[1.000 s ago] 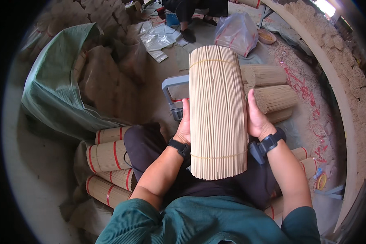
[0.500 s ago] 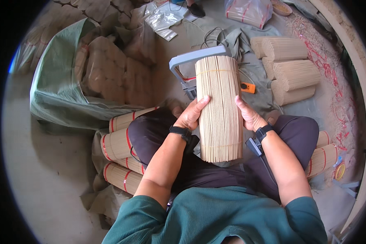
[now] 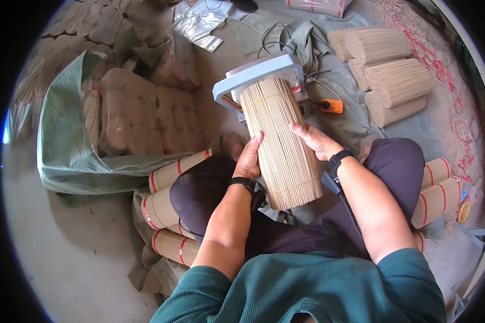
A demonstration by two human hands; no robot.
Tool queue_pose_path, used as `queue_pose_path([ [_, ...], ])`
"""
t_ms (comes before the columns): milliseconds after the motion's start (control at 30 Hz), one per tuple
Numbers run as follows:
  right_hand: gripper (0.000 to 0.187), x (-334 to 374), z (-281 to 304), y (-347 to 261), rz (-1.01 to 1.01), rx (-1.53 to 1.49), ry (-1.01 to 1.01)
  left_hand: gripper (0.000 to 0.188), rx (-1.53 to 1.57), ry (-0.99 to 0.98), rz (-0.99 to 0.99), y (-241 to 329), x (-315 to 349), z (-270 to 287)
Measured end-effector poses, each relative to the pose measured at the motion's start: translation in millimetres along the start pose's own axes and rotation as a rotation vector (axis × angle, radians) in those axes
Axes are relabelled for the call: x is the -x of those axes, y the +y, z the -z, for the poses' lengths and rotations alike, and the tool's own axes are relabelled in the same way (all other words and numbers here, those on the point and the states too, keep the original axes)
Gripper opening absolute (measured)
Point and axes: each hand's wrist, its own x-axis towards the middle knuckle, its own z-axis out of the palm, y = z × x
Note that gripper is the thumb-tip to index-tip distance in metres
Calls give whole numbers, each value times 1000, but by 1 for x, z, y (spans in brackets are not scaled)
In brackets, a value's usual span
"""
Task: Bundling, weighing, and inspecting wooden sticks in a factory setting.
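left hand point(image 3: 248, 159) and right hand point(image 3: 319, 141) hold one fat bundle of thin, pale sticks point(image 3: 283, 148) between them, one on each side. the left thumb is on the left edge and the right thumb is on top, near the right edge; most of the other fingers are hidden. the bundle is up in front of the person's lap, with its far end leaning a bit to the left. thin yellow bands point(image 3: 268, 99) go around it near both ends. by the far end is a grey-blue frame point(image 3: 261, 71), and i cannot tell if the bundle touches it. each wrist has a black strap point(image 3: 242, 182). to the right of the frame, an orange box point(image 3: 335, 106) with a black plug point(image 3: 324, 105) in it lies on a grey-green cloth point(image 3: 345, 132). past that is a pile of plain stick bundles point(image 3: 401, 81), with red strips point(image 3: 417, 46) on the floor behind. the person's dark trousers point(image 3: 393, 167) show two bent knees. beside the left knee are bundles with red bands point(image 3: 161, 210), and more like them point(image 3: 436, 199) sit by the right knee. farther left, a green sheet point(image 3: 64, 140) stands around packs in clear plastic point(image 3: 129, 113). shiny plastic point(image 3: 196, 24) lies near the top.
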Motion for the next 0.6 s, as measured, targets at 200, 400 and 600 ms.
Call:
queue_pose_path([
  [200,91,-28,0,5,-25,-2,64,68,86,84,15,4,-22,20],
  [400,89,-44,9,11,-24,-12,90,65,144,61,45,-6,-44,38],
  [600,89,-44,9,11,2,8,97,69,106,97,50,-9,-46,40],
])
